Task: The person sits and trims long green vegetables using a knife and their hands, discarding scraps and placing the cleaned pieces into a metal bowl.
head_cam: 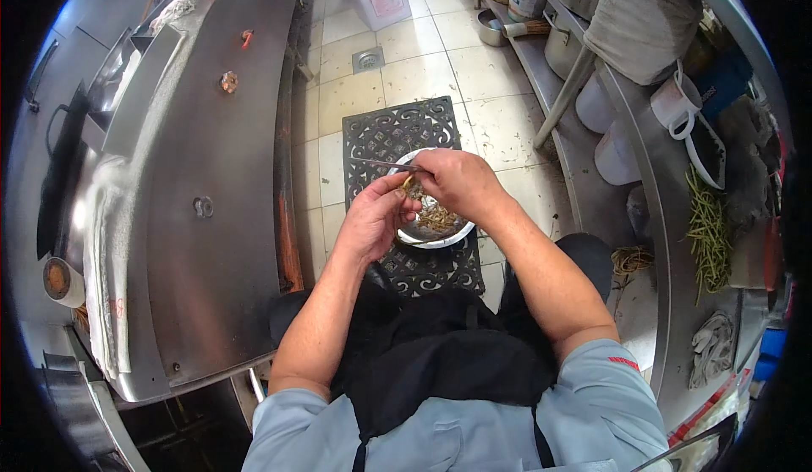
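My right hand [462,181] grips a knife, its narrow blade [382,163] pointing left across the far rim of a round metal bowl [451,241]. Between the fingertips of my left hand [379,213] is a small yellowish piece of plant [408,182], close to the knife. Both hands are above the bowl, almost touching each other. Thin brownish plant scraps [439,218] lie inside the bowl, partly hidden by my hands. The bowl stands on a black openwork mat [401,123] between my legs.
A steel counter [219,155] runs along my left. To the right, a steel shelf unit [641,148] carries a pile of long green beans [706,237], a white mug [676,101] and a crumpled cloth [712,350]. Scraps dot the tiled floor [501,117]; a white bin [380,2] stands ahead.
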### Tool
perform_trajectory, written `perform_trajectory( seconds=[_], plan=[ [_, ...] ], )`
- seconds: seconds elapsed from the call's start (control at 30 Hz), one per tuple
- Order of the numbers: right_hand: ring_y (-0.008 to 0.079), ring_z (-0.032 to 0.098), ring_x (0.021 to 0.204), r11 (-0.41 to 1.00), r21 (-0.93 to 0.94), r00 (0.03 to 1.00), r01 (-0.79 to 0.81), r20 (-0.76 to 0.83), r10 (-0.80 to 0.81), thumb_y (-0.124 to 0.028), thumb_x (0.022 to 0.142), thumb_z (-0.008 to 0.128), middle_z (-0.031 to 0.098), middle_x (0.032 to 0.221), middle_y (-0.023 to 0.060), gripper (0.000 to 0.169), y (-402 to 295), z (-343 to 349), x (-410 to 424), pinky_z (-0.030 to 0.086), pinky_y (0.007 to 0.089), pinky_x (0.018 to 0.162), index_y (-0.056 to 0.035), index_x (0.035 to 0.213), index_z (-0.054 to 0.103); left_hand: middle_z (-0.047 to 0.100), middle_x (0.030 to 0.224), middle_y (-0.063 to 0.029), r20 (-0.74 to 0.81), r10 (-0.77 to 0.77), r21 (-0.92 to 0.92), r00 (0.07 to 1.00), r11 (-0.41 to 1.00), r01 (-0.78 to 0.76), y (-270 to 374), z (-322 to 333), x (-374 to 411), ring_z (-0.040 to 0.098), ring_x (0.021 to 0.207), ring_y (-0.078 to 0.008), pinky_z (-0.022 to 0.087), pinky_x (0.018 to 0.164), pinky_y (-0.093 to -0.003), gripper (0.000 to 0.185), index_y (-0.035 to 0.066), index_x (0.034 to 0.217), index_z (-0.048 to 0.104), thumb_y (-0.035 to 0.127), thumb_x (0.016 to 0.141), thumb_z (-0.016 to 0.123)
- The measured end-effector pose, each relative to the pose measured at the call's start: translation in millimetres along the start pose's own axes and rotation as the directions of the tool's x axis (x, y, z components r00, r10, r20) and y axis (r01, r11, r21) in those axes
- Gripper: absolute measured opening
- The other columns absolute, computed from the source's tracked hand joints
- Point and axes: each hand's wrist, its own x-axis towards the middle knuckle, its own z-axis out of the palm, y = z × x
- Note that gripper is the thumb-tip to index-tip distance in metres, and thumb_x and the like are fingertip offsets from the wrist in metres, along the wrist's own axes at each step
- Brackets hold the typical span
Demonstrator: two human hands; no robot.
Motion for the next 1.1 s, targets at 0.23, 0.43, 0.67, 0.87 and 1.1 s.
perform_trajectory(
  seconds=[0.23,0.43,0.67,0.87,1.1],
  plan=[
    [0.0423,0.071,0.082,0.989,-0.131,0.998,-0.063,0.016,0.065,-0.027,0.084,0.068,0.071,0.084,0.0194,0.02,5.5,8.3,-4.7,0.056,0.0535,0.069,-0.0083,0.088,0.067,0.072,0.105,-0.0081,0.07,-0.062,0.037,0.996,0.998,0.059,2.6,2.8,2.3,0.072,0.09,-0.019,0.057,0.083,-0.0335,0.032,0.001,0.133,0.06,0.014,0.104,0.06],
    [0.0322,0.071,0.082,0.625,0.538,0.79,-0.566,0.137,0.597,-0.033,0.084,0.064,0.073,0.087,0.0202,0.041,26.2,18.1,4.4,0.054,0.042,0.077,0.0023,0.102,0.073,0.06,0.078,-0.002,-0.03,-0.064,0.234,0.997,0.97,0.07,-6.0,7.6,3.4,0.065,0.074,-0.0173,0.054,0.074,-0.0322,0.019,0.005,0.119,0.063,0.019,0.107,0.057],
    [0.0313,0.071,0.084,0.887,0.123,0.801,-0.445,-0.389,0.455,-0.022,0.084,0.068,0.072,0.094,0.0211,0.027,34.3,-145.0,-72.6,0.056,0.0438,0.075,0.0001,0.099,0.07,0.062,0.078,-0.0034,0.042,-0.034,0.188,0.999,0.982,0.025,-3.0,19.0,-16.0,0.066,0.076,-0.0198,0.055,0.075,-0.0347,0.021,0.005,0.123,0.061,0.017,0.108,0.054],
    [0.0345,0.068,0.11,0.527,-0.484,0.652,-0.699,-0.733,0.191,-0.02,0.09,0.07,0.07,0.121,0.0235,0.05,63.1,-323.2,-279.8,0.052,0.0443,0.094,0.0053,0.132,0.061,0.066,0.082,-0.0063,0.097,-0.06,0.085,0.994,0.995,0.052,3.1,49.5,-20.8,0.07,0.08,-0.0208,0.057,0.073,-0.0362,0.026,0.002,0.126,0.061,0.02,0.109,0.053],
    [0.0116,0.067,0.098,0.74,0.262,0.682,-0.619,-0.287,0.673,-0.021,0.097,0.071,0.072,0.101,0.0064,0.027,-48.7,-203.3,-138.9,0.049,0.0281,0.083,0.0009,0.112,0.074,0.066,0.082,-0.0071,0.248,-0.021,-0.108,0.968,0.993,0.05,8.7,37.9,-28.6,0.071,0.083,-0.0232,0.058,0.076,-0.0352,0.026,0.0,0.125,0.061,0.018,0.111,0.048]
  ],
)
